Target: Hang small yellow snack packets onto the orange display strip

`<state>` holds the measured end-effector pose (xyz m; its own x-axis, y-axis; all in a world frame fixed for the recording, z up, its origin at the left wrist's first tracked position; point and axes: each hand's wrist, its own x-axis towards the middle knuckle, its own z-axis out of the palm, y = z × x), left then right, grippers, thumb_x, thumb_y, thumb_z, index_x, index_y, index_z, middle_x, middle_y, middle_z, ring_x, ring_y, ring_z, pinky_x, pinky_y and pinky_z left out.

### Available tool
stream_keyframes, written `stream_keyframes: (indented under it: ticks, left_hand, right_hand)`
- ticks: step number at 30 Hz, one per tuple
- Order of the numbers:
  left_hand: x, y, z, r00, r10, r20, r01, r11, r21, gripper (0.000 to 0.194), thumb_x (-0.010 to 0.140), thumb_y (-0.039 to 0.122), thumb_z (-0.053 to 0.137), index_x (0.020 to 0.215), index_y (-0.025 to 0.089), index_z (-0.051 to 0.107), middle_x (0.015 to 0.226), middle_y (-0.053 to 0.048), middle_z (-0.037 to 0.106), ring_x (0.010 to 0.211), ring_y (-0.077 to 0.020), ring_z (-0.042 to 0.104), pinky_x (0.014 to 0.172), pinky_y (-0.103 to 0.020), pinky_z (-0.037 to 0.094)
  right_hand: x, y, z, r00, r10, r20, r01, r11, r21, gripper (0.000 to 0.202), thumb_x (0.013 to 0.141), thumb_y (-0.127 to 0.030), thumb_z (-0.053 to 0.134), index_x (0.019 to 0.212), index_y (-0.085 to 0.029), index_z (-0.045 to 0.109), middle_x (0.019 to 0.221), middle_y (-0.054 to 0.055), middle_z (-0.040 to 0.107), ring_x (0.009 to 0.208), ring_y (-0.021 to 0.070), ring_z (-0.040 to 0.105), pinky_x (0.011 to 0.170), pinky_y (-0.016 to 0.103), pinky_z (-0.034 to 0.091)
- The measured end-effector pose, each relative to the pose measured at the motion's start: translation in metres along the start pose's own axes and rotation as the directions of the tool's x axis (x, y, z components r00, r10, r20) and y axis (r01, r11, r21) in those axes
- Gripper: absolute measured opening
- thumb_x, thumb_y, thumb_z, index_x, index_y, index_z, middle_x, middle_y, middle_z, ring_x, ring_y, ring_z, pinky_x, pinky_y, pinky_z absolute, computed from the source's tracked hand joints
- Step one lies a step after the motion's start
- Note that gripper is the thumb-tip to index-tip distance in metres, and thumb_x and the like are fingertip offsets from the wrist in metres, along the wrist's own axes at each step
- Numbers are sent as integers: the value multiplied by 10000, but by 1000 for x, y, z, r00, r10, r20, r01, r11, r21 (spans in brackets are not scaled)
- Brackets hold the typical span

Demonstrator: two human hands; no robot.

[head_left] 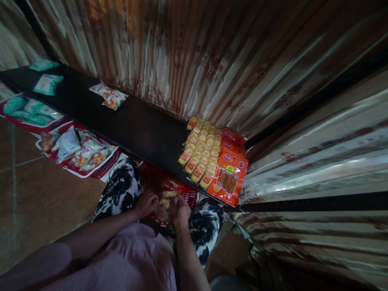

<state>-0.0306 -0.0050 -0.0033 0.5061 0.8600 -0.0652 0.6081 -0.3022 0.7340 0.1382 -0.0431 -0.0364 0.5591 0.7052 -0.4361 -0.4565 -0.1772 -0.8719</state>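
Note:
Between my knees sits a red basket (189, 194) with small yellow snack packs (163, 212) in it. My right hand (181, 210) is closed at the basket's right side, its fingertips on the end of a yellow snack pack (170, 193). Across from it, my left hand (147, 205) is over the basket's left part, fingers curled together close to the packs. Dim light hides whether it grips one. On the black shelf just beyond, similar yellow packs (201, 149) lie in tight rows beside several orange snack bags (231, 171).
Left of my knee stands a basket of white and orange snack bags (81, 149); farther left, a basket of green bags (28, 110). The black shelf (139, 127) also carries orange-white bags (111, 96) and green bags (47, 84). A pleated curtain (175, 67) hangs behind.

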Motion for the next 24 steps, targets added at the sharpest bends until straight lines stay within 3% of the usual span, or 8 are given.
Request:
stream_keyframes:
  ticks: [4,10,16,24]
  left_hand:
    - [3,0,-2,990,-123,-71,109,978,-177,263,865,239,368,861,188,626,879,-65,654,871,-178,592,830,-298,443]
    - [3,10,-6,971,-229,-61,195,919,-343,204,847,293,397,872,200,577,823,-49,620,768,-170,597,742,-297,478]
    - [7,18,-10,903,-429,-30,340,753,-564,237,833,380,384,932,196,495,907,-70,587,813,-196,606,613,-297,504]
    - [9,33,-22,949,-315,-26,247,790,-561,329,819,426,434,1047,205,520,1043,-74,629,938,-195,611,811,-326,493]
  right_hand:
    - [-4,-2,6,990,110,-90,-96,984,147,170,599,-180,660,766,-163,639,646,-34,634,613,91,602,593,192,503]
    - [-6,-8,11,970,224,-96,-194,948,252,175,616,-115,635,786,-156,652,750,0,676,716,99,656,649,169,551]
    - [-5,-16,10,968,246,-59,-220,935,280,181,616,-66,602,757,-167,653,777,1,691,765,93,666,695,146,550]
    - [-6,-16,14,967,254,28,-254,937,242,189,607,-112,641,784,-180,644,828,0,702,845,125,668,744,194,550]
